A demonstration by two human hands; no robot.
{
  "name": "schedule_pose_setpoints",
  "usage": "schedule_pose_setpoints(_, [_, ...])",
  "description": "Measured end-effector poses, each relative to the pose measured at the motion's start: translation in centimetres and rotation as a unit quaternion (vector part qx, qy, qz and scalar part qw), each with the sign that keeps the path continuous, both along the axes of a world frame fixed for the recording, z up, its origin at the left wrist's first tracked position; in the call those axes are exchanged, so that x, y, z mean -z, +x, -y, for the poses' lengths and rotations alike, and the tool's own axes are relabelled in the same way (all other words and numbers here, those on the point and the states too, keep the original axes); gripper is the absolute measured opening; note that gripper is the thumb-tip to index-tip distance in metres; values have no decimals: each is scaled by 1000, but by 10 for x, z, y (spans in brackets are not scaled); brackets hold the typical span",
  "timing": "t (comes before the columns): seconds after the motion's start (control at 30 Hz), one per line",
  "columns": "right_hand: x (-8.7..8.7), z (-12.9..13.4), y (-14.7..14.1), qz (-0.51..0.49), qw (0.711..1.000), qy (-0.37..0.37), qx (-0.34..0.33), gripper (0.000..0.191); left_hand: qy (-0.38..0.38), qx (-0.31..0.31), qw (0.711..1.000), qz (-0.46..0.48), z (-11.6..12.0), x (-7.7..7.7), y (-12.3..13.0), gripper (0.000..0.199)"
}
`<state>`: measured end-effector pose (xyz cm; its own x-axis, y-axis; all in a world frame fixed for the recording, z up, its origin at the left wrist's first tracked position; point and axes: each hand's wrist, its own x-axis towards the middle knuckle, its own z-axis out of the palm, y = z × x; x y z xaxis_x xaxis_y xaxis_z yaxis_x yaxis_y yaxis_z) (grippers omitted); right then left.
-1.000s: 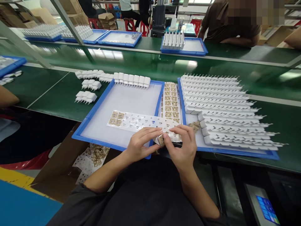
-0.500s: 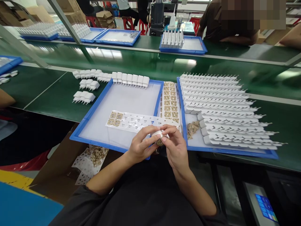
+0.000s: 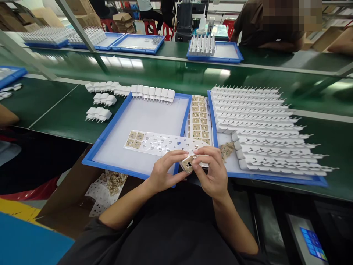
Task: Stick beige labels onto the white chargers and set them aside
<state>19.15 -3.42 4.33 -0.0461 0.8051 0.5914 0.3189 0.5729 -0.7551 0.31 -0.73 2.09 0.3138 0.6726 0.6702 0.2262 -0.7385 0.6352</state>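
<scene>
A white plug-in charger (image 3: 186, 164) is held in front of me, with its port face turned up toward me. A tan backing paper with cut-outs covers that face. My left hand (image 3: 168, 169) is closed around the charger's left side, thumb below and fingers above. My right hand (image 3: 211, 167) pinches at its right edge with thumb and forefinger. Just beyond my hands, a clear sticker sheet (image 3: 158, 143) lies over the left blue tray (image 3: 103, 138), with a few tan stickers at its left end. A row of white chargers (image 3: 153, 93) stands along that tray's far edge.
The right blue tray (image 3: 275, 177) holds many rows of white chargers (image 3: 259, 129) and peeled tan papers (image 3: 227, 150). More sticker sheets (image 3: 200, 117) lie between the trays. Loose chargers (image 3: 98, 114) sit at left. A cardboard box (image 3: 66, 198) with scraps is below the table edge.
The charger has turned so its tan port face shows. My right hand has shifted slightly right, and its fingers have moved to the charger's right edge.
</scene>
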Motion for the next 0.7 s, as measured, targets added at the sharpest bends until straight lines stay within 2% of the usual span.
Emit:
schedule_pose_setpoints(0.07, [1, 2, 6, -1, 1000, 23, -15, 10, -50, -14, 999, 2, -1, 0, -3, 44])
schedule_pose_setpoints(0.13, [2, 2, 12, -31, 999, 0, 8, 7, -67, -17, 998, 3, -3, -1, -5, 43])
schedule_pose_setpoints(0.23, [2, -4, 16, -55, 995, -73, 37, 10, -32, -5, 999, -6, -4, -3, -5, 43])
schedule_pose_setpoints(0.4, [3, -10, 1, -147, 968, -192, -70, 9, 33, -3, 999, -33, -2, -3, 3, 42])
schedule_pose_setpoints(0.53, [9, -9, -11, -201, 954, -211, -71, 4, 73, -16, 997, -35, -2, 1, 4, 49])
schedule_pose_setpoints(0.7, [14, -9, -9, -229, 945, -216, -87, 5, 103, -7, 994, -32, -3, 3, 2, 56])
